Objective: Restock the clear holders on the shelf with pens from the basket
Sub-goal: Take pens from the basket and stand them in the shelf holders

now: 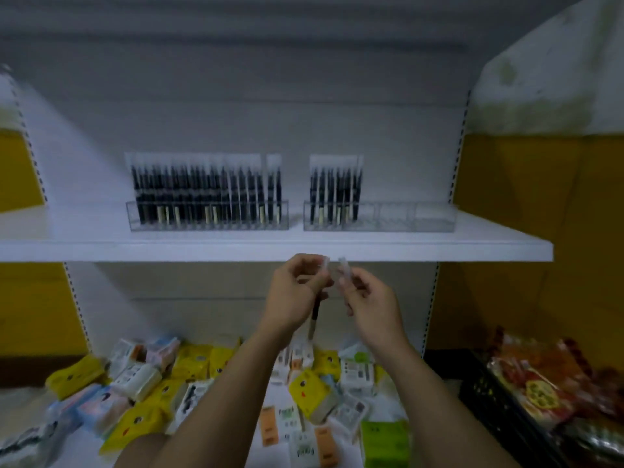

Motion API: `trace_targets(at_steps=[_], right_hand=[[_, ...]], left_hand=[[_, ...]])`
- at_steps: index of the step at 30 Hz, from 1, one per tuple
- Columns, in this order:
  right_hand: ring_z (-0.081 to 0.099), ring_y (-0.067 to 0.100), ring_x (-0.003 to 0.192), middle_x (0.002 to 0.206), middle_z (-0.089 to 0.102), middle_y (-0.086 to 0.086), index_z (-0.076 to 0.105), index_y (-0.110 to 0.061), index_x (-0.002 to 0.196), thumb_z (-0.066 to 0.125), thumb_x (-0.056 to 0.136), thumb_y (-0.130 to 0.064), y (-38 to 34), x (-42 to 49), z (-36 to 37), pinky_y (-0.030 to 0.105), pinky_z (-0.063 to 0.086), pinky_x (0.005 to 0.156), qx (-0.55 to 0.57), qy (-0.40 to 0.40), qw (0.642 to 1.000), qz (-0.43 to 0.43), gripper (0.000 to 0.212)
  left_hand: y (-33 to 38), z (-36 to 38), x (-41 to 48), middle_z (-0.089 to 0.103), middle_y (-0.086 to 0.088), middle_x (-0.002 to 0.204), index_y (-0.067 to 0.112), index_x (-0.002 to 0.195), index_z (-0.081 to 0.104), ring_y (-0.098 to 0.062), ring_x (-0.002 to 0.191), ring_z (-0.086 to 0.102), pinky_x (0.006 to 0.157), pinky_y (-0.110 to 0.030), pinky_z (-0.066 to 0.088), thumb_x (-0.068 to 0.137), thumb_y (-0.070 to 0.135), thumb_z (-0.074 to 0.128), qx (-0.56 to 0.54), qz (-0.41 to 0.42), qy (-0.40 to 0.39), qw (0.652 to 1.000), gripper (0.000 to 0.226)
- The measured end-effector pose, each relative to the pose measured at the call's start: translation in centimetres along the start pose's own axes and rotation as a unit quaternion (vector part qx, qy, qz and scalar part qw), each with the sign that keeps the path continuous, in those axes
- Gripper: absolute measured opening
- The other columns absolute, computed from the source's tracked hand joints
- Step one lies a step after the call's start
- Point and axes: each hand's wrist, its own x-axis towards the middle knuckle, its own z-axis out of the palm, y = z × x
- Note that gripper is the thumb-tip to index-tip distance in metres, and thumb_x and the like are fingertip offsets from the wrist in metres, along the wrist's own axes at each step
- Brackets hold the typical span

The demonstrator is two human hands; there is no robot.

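Two clear holders stand on the white shelf point(270, 246). The left holder point(207, 216) is packed with several dark packaged pens. The right holder point(380, 217) has pens only in its left part; its right compartments are bare. Just below the shelf's front edge, my left hand point(295, 292) grips a packaged pen point(314, 319) whose dark barrel hangs down under the fist. My right hand point(366, 298) pinches a second clear pen package point(344, 270) close beside it. The two hands nearly touch.
The lower shelf holds a loose heap of yellow, white and green packets point(304, 386). A black crate point(499, 400) with red-orange packets sits at the lower right. Yellow wall panels flank the shelving.
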Motion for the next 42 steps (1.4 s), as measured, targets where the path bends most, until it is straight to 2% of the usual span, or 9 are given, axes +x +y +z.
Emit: trace_targets(at_steps=[2, 5, 7, 11, 14, 18, 25, 32, 42], right_hand=[[0.054, -0.005, 0.059, 0.060, 0.059, -0.024, 0.065, -0.036, 0.091, 0.056, 0.096, -0.028, -1.8, 1.0, -1.0, 0.015, 0.041, 0.056, -0.015, 0.021, 0.999, -0.020, 0.014], [0.058, 0.004, 0.071, 0.072, 0.063, -0.014, 0.068, -0.032, 0.087, 0.060, 0.094, -0.028, -3.9, 2.9, -2.3, 0.032, 0.051, 0.071, -0.027, 0.047, 0.998, -0.033, 0.011], [0.061, 0.007, 0.079, 0.082, 0.066, -0.013, 0.069, -0.033, 0.085, 0.064, 0.091, -0.028, -5.2, 4.5, -3.2, 0.028, 0.051, 0.073, -0.040, 0.056, 0.997, -0.037, 0.009], [0.064, -0.007, 0.083, 0.083, 0.071, -0.020, 0.069, -0.036, 0.087, 0.065, 0.091, -0.020, -7.5, 7.9, -4.5, 0.007, 0.049, 0.068, 0.039, 0.017, 0.998, -0.043, 0.017], [0.065, -0.005, 0.081, 0.085, 0.069, -0.013, 0.064, -0.035, 0.103, 0.065, 0.090, -0.014, -8.4, 10.6, -5.1, 0.014, 0.053, 0.074, -0.006, 0.041, 0.996, -0.075, 0.025], [0.064, 0.005, 0.081, 0.088, 0.064, -0.004, 0.049, -0.036, 0.134, 0.064, 0.090, -0.012, -8.5, 14.1, -5.9, 0.018, 0.054, 0.073, -0.036, 0.085, 0.990, -0.103, 0.052], [0.060, -0.003, 0.075, 0.084, 0.061, -0.012, 0.057, -0.033, 0.124, 0.070, 0.086, -0.014, -7.6, 19.5, -6.3, 0.008, 0.050, 0.065, -0.088, 0.118, 0.977, -0.157, 0.044], [0.062, 0.003, 0.073, 0.083, 0.061, -0.011, 0.057, -0.031, 0.118, 0.072, 0.085, -0.015, -6.7, 22.6, -5.8, 0.027, 0.057, 0.071, -0.079, 0.127, 0.976, -0.155, 0.039], [0.060, -0.002, 0.072, 0.083, 0.063, -0.010, 0.060, -0.033, 0.117, 0.073, 0.083, -0.013, -4.2, 22.3, -4.9, 0.006, 0.046, 0.060, -0.133, 0.060, 0.979, -0.139, 0.041]], left_hand=[[1.9, 0.6, 0.9, 0.068, -0.006, 0.090, 0.013, 0.098, 0.066, -0.020, 0.087, 0.071, 0.077, -0.037, 0.059, 0.090, 0.012, 0.066, 0.014, 0.019, -0.007, 1.000, 0.008], [4.7, 1.2, 2.4, 0.070, 0.007, 0.080, 0.023, 0.099, 0.068, -0.009, 0.081, 0.068, 0.070, -0.019, 0.054, 0.088, 0.017, 0.069, 0.069, 0.076, -0.011, 0.995, 0.012], [6.7, 1.5, 3.4, 0.068, 0.008, 0.077, 0.027, 0.111, 0.065, -0.005, 0.077, 0.066, 0.066, -0.015, 0.052, 0.090, 0.017, 0.067, 0.092, 0.117, -0.026, 0.988, 0.024], [10.1, 2.3, 5.9, 0.067, 0.000, 0.087, 0.032, 0.120, 0.060, -0.012, 0.082, 0.066, 0.075, -0.030, 0.058, 0.093, 0.015, 0.062, 0.119, 0.170, -0.036, 0.978, 0.032], [11.5, 3.0, 8.0, 0.068, -0.001, 0.093, 0.032, 0.114, 0.062, -0.017, 0.083, 0.067, 0.072, -0.040, 0.060, 0.093, 0.016, 0.062, 0.128, 0.186, -0.031, 0.974, 0.026], [12.6, 3.9, 11.0, 0.068, 0.004, 0.096, 0.041, 0.102, 0.059, -0.011, 0.083, 0.067, 0.071, -0.032, 0.060, 0.090, 0.021, 0.065, 0.166, 0.212, -0.011, 0.963, 0.024], [13.0, 5.0, 15.7, 0.064, 0.017, 0.085, 0.033, 0.109, 0.061, 0.010, 0.074, 0.061, 0.057, -0.004, 0.047, 0.089, 0.024, 0.068, 0.245, 0.277, 0.046, 0.928, 0.023], [12.2, 5.2, 19.1, 0.062, 0.019, 0.080, 0.028, 0.110, 0.064, 0.011, 0.076, 0.060, 0.063, -0.005, 0.048, 0.088, 0.023, 0.069, 0.276, 0.307, 0.045, 0.910, 0.023], [11.2, 5.1, 20.0, 0.061, 0.021, 0.077, 0.029, 0.106, 0.063, 0.011, 0.074, 0.060, 0.059, -0.002, 0.045, 0.088, 0.023, 0.069, 0.298, 0.290, 0.039, 0.908, 0.020]])
